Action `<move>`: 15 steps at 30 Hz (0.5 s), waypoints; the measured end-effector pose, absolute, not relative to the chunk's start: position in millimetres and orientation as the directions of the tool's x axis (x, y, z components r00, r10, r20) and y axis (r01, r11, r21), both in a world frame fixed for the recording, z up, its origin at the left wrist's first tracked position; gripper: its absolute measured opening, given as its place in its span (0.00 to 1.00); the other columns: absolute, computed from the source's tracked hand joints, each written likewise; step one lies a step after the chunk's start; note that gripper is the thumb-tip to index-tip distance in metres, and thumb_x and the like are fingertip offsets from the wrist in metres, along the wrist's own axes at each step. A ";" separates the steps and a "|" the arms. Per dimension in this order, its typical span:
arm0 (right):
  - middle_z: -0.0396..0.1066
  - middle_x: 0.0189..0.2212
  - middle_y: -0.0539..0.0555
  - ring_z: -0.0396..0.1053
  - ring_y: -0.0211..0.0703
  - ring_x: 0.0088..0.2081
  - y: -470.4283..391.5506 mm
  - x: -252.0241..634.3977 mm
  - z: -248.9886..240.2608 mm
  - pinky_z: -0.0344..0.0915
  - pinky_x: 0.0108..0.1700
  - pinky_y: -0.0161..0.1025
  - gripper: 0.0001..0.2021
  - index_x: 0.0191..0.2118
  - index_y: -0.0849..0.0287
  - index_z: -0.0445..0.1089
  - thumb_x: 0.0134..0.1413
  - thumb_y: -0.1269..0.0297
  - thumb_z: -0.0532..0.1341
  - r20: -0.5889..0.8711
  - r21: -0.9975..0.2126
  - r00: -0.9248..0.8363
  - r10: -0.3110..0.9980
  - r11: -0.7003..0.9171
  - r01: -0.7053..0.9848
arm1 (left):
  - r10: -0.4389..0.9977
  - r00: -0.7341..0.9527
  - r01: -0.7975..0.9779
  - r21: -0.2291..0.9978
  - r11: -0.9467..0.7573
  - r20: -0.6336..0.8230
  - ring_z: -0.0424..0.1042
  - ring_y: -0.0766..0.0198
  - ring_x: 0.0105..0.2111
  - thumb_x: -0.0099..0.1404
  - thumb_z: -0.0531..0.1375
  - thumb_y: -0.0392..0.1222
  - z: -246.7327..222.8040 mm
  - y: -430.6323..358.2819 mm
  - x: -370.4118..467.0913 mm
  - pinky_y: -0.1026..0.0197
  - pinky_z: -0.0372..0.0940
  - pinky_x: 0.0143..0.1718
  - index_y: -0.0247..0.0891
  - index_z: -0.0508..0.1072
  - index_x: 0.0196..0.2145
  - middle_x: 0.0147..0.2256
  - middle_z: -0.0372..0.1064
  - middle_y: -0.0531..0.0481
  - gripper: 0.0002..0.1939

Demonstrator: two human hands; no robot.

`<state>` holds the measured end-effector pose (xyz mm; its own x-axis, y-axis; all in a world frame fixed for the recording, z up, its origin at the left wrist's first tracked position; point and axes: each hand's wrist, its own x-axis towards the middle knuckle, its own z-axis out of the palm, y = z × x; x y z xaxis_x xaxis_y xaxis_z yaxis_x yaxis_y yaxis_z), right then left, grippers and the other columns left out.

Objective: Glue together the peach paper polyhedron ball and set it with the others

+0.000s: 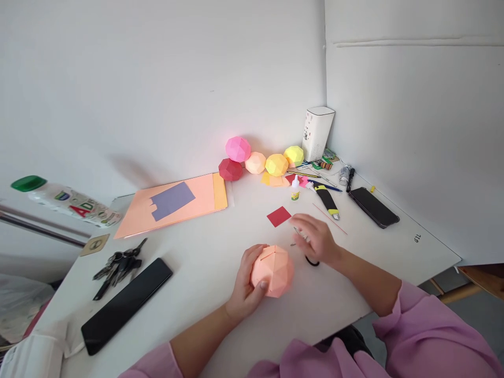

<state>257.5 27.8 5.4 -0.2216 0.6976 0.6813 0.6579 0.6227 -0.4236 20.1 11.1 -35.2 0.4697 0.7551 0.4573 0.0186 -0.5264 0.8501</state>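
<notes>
White surface (220,247) in a corner; on it lie peach sheets (177,205), keys (120,265), two phones (126,304), a red square (279,216), paper balls (260,160), glue (295,189), a cutter (327,200).

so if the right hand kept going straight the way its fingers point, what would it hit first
Most likely the red paper square. The right hand points up and left across the table, fingertips just short of that square. The hand is blurred, so its exact heading and height are uncertain.

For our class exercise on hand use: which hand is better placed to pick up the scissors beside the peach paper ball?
Right. The right hand rests over the scissors, while the left hand grips the peach paper ball.
</notes>
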 end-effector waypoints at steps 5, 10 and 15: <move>0.70 0.41 0.60 0.69 0.44 0.34 60.1 291.7 -6.0 0.67 0.28 0.38 0.14 0.42 0.59 0.70 0.59 0.55 0.55 0.467 -0.726 0.274 0.841 0.188 0.662 | 0.898 0.420 0.000 0.989 -0.148 0.135 0.58 0.48 0.59 0.66 0.54 0.56 -34.2 7.5 21.3 0.46 0.60 0.56 0.47 0.54 0.61 0.61 0.52 0.41 0.28; 0.66 0.51 0.64 0.68 0.52 0.47 105.8 302.7 -20.4 0.71 0.39 0.44 0.23 0.51 0.60 0.66 0.49 0.58 0.61 0.356 -0.762 0.295 0.887 0.092 0.641 | 0.916 0.401 -0.037 0.999 -0.011 0.025 0.60 0.47 0.58 0.63 0.59 0.56 -26.4 7.1 26.8 0.48 0.63 0.55 0.46 0.55 0.59 0.61 0.53 0.42 0.31; 0.70 0.45 0.60 0.68 0.53 0.44 147.3 290.4 -24.6 0.68 0.46 0.50 0.27 0.53 0.59 0.65 0.43 0.64 0.64 0.284 -0.775 0.296 0.912 0.037 0.631 | 0.920 0.391 -0.060 0.998 0.018 0.007 0.61 0.47 0.57 0.59 0.62 0.56 -22.3 8.5 30.3 0.48 0.64 0.53 0.44 0.56 0.57 0.58 0.56 0.41 0.33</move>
